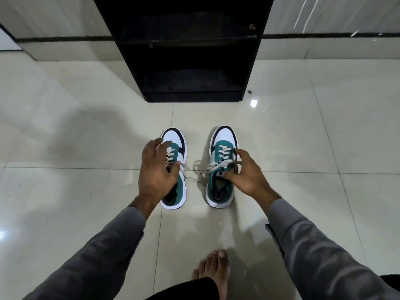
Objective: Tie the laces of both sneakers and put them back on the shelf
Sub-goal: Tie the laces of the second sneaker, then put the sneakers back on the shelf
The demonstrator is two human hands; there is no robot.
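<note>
Two teal, white and black sneakers stand side by side on the tiled floor, toes pointing at the shelf. My left hand [155, 169] lies over the middle of the left sneaker [174, 137] with fingers spread across its laces and the thumb curled near them. My right hand [244, 172] grips the right sneaker [218, 189], thumb on the tongue and fingers on its outer side. The white laces [205, 168] are untied; loose ends trail onto the floor between the shoes. A black open shelf unit [255, 61] stands just beyond, its compartments dark.
My bare foot [214, 269] rests on the glossy tiles [86, 137] below the sneakers. A pale wall with a dark strip [65, 38] runs behind the shelf. Open floor spreads to both sides of the shoes.
</note>
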